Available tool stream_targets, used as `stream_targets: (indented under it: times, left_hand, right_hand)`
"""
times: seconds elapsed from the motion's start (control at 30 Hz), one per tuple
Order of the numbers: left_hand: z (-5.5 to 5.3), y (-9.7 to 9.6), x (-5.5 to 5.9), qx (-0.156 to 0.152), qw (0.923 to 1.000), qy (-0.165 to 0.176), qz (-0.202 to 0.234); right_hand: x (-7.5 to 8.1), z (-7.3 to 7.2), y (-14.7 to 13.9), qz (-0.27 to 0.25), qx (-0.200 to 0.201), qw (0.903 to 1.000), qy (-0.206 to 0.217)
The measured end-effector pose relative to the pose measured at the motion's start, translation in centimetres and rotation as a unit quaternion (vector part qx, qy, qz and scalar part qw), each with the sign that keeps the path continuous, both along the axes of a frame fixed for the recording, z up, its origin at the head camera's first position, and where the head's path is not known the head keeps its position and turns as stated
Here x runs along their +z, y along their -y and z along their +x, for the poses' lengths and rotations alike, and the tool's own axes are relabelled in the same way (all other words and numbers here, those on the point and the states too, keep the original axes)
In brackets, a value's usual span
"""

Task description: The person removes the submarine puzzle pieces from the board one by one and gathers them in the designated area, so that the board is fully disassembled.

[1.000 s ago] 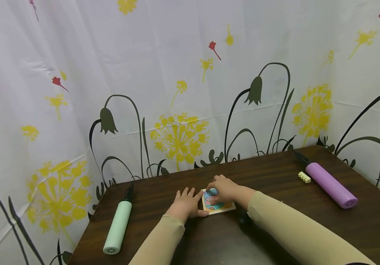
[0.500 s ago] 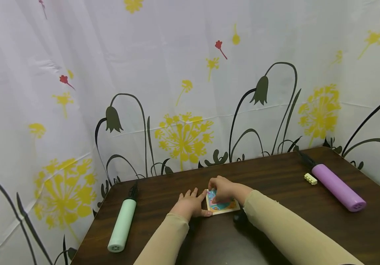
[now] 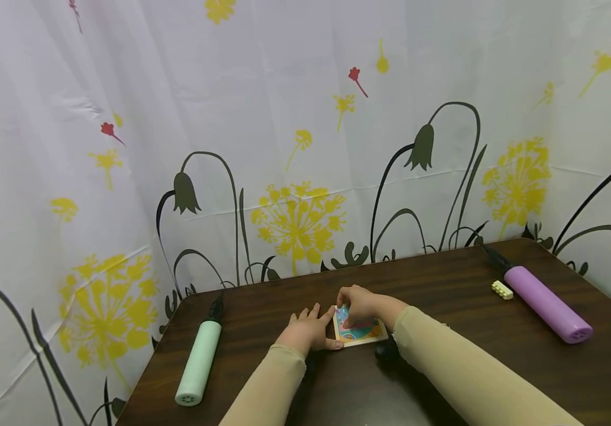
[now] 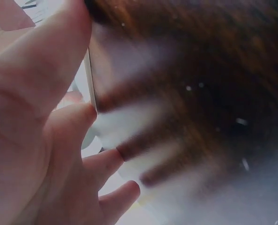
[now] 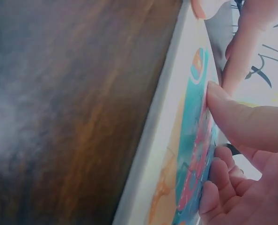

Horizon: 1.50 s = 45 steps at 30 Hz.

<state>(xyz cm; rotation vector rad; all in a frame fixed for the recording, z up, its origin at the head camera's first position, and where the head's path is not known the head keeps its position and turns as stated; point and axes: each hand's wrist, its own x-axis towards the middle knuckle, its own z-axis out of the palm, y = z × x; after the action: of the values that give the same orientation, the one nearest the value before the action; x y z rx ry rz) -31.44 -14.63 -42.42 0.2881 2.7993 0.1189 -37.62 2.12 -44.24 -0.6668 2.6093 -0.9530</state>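
A small square picture board [image 3: 358, 334] with a pale raised rim and a bright blue, pink and orange picture lies flat on the dark wooden table. My left hand [image 3: 307, 333] rests at its left side, fingers spread, thumb at the near left corner and index fingertip at the far left corner. From the right, my right hand [image 3: 362, 305] reaches over the board, fingers bent. In the right wrist view its thumb [image 5: 242, 117] and curled fingertips touch the picture [image 5: 190, 159]. Whether they pinch a separate piece is hidden.
A mint green hand pump [image 3: 199, 362] with a black nozzle lies left on the table [image 3: 262, 313]. At the right lie a purple hand pump [image 3: 547, 305] and a pale yellow toy brick [image 3: 502, 290]. A flower-print curtain [image 3: 284, 89] hangs behind.
The whole head view has shifted slightly, so things sit further right. Both hands stay at the board; the right fingers have drawn in slightly over the picture.
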Motion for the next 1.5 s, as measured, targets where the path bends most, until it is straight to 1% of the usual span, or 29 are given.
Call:
stream_targets:
  times: [0.27, 0.5, 0.63, 0.87, 1.0, 1.13, 1.23, 1.27, 1.4, 1.47, 1.5]
  left_hand:
    - [0.0, -0.1, -0.2, 0.002, 1.0, 0.004, 0.002]
    - [0.1, 0.0, 0.0, 0.001, 1.0, 0.001, 0.004]
    - [0.1, 0.0, -0.1, 0.0, 1.0, 0.002, 0.006]
    - [0.2, 0.0, 0.2, 0.004, 1.0, 0.001, 0.002]
    - [0.2, -0.1, 0.2, 0.003, 1.0, -0.001, 0.001]
    - [0.1, -0.1, 0.0, 0.008, 0.9999, 0.001, 0.008]
    - [0.0, -0.2, -0.2, 0.015, 0.9998, 0.004, 0.012]
    - [-0.2, -0.2, -0.5, 0.016, 0.9998, 0.004, 0.014]
    - [-0.3, -0.1, -0.8, 0.016, 0.9998, 0.002, 0.016]
    - [-0.2, 0.0, -0.6, 0.015, 0.9997, -0.001, 0.017]
    - [-0.1, 0.0, -0.3, 0.016, 0.9997, 0.0, 0.016]
  right_hand:
    - [0.0, -0.2, 0.2, 0.008, -0.006, 0.9999, -0.009]
    - [-0.1, -0.4, 0.1, -0.008, -0.008, 0.9999, 0.003]
    - [-0.2, -0.3, 0.1, -0.032, -0.012, 0.9994, 0.005]
    - [-0.4, -0.1, 0.2, -0.095, -0.05, 0.9942, -0.005]
    - [-0.4, -0.2, -0.2, -0.122, -0.058, 0.9908, -0.001]
    - [-0.4, -0.6, -1.1, -0.159, -0.058, 0.9854, 0.024]
    - [-0.4, -1.1, -2.2, -0.174, -0.071, 0.9815, 0.038]
    - [-0.4, -1.3, -2.7, -0.176, -0.077, 0.9807, 0.036]
    - [-0.5, -2.3, -5.3, -0.176, -0.101, 0.9788, 0.027]
    - [-0.5, -2.6, -6.8, -0.173, -0.112, 0.9783, 0.024]
    - [-0.5, -2.7, -7.5, -0.17, -0.116, 0.9783, 0.025]
